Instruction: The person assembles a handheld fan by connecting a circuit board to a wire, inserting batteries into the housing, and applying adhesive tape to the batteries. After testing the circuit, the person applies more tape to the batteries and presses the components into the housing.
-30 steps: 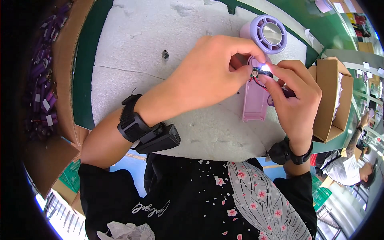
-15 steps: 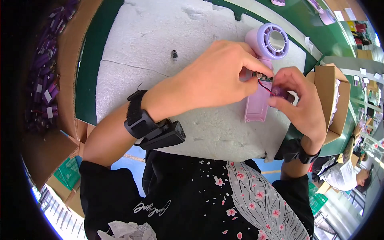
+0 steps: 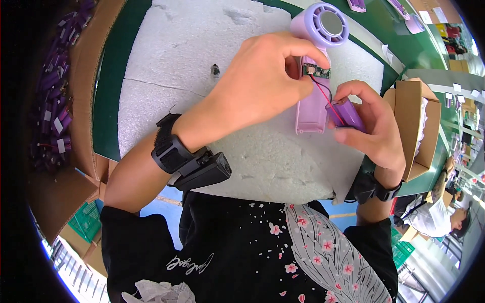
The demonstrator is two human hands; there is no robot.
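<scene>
A purple handheld fan (image 3: 319, 25) lies on the white foam sheet, its round head farthest from me. Its handle shell (image 3: 311, 116) is open and points toward me. A small green circuit board (image 3: 318, 71) sits at the top of the handle. My left hand (image 3: 268, 76) is closed over the handle's top, index fingertip and thumb at the board; its other fingers are partly hidden. Between the fingers and thumb of my right hand (image 3: 376, 129) is a purple cylindrical battery (image 3: 346, 114), tilted beside the handle. Red and black wires (image 3: 321, 90) run from board to battery.
A white foam sheet (image 3: 172, 65) covers the green table; a small dark piece (image 3: 215, 69) lies on it. Left stands a cardboard box (image 3: 83, 91) with many purple batteries (image 3: 53, 101). An open carton (image 3: 422, 126) stands right. More purple fan parts (image 3: 357, 5) lie at the far edge.
The fan and my left hand have shifted left and away from me. My right hand has drawn the battery clear of the handle, so the battery and wires show more.
</scene>
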